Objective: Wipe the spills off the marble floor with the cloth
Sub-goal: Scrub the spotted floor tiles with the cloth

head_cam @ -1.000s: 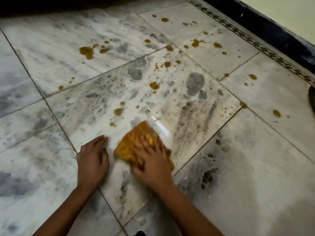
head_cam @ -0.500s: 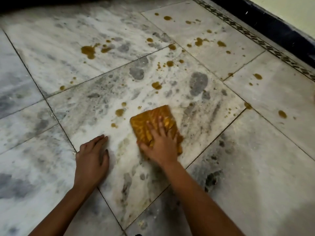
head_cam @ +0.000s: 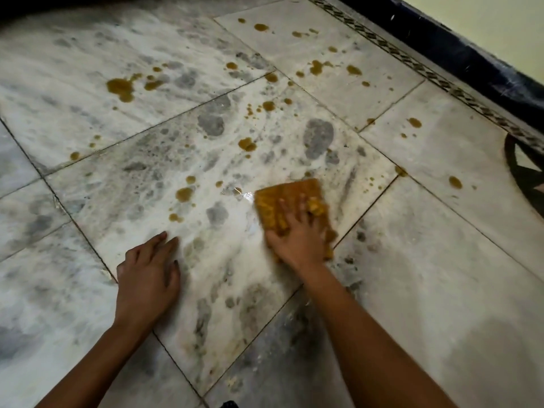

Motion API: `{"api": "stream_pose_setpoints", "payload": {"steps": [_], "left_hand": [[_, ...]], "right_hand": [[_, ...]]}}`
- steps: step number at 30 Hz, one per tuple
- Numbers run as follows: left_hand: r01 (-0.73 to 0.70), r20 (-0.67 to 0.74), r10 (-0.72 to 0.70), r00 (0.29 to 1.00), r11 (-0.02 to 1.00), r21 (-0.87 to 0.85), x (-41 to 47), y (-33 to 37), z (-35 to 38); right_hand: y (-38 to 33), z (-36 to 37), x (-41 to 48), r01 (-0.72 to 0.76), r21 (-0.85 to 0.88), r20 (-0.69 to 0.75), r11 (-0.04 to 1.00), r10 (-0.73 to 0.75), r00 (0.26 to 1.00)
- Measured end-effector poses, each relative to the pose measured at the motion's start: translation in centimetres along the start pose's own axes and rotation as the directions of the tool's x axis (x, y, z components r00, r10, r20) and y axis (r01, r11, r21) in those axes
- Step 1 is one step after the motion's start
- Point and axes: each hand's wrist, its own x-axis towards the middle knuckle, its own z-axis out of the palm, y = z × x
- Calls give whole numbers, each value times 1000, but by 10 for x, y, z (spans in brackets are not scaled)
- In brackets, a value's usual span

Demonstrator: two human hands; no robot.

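A folded orange-yellow cloth (head_cam: 290, 195) lies flat on the white and grey marble floor (head_cam: 412, 275). My right hand (head_cam: 297, 234) presses down on it with fingers spread. My left hand (head_cam: 148, 275) rests flat on the floor to the left, holding nothing. Brown spills dot the tiles: a drop (head_cam: 184, 194) just left of the cloth, one (head_cam: 247, 144) beyond it, a large blotch (head_cam: 120, 87) at the far left, and several near the wall (head_cam: 318, 67).
A dark skirting board (head_cam: 471, 60) with a patterned floor border (head_cam: 418, 66) runs along the far right under a pale wall. A dark inlay (head_cam: 527, 175) shows at the right edge. More drops (head_cam: 454, 182) lie on the right tile.
My right hand has slid the cloth away from me and to the right across the tile. A wet streak shows left of the cloth. My left hand stays planted.
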Motion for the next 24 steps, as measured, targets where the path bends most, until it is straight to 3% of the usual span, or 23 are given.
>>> {"api": "stream_pose_setpoints", "payload": {"steps": [4,6,9,11,13,15,17,21,24], "left_hand": [[-14,1,14,1000,1000,-15,3,2,-3],[-19,-3,19,1000,1000,-24,6,1,-3],[-80,7,80,997,997,-11,10,3,-2],[-128,19,128,992,992,-6,11,10,3],[-176,31,176,984,984,-7,11,21,9],[-237,37,237,971,972,-4,15,32,14],[-281,54,281,958,960,-17,22,41,18],[-297,63,300,952,953,-59,42,62,18],[-336,77,340,937,940,-61,58,75,16]], "right_hand": [[-50,33,-70,375,19,17,927,-375,927],[-25,42,-117,496,-26,-30,868,-496,868],[60,31,-143,542,-85,-23,836,-546,838],[111,13,-128,398,-115,-46,910,-405,913],[129,-8,-94,131,-86,-76,988,-137,988],[110,-23,-48,-117,10,-56,993,117,992],[69,-25,-11,-193,53,8,980,193,981],[12,3,-29,109,-5,38,994,-108,993],[43,21,-104,355,-30,-49,934,-356,933]]}}
